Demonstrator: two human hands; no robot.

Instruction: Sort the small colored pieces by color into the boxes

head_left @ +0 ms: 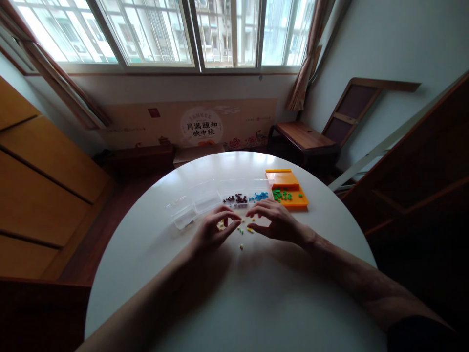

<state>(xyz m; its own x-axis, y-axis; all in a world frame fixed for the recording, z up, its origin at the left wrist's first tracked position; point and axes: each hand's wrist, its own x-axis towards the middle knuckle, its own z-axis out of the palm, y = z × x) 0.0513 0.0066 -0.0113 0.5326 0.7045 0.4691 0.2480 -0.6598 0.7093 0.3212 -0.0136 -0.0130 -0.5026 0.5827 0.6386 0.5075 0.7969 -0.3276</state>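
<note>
My left hand (215, 228) is over the table, its thumb and forefinger tips brought together in a pinch. Whatever may be between them is too small to make out. Facing it, my right hand (273, 218) has thumb and fingers apart with nothing visible between them. Small yellow pieces (249, 230) and green pieces (240, 231) lie loose on the table between the hands, and more yellow ones (220, 225) show by the left hand. One pale yellow piece (241, 247) sits nearer to me. Behind the hands, a clear divided box (208, 201) holds dark brown pieces (240, 198) and blue pieces (261, 196).
An orange tray (298, 201) with green pieces (282, 194) stands at the right end of the clear box. Everything rests on a round white table (146, 274). Beyond it are a wooden chair (308, 137), a printed panel (164, 122) and a barred window.
</note>
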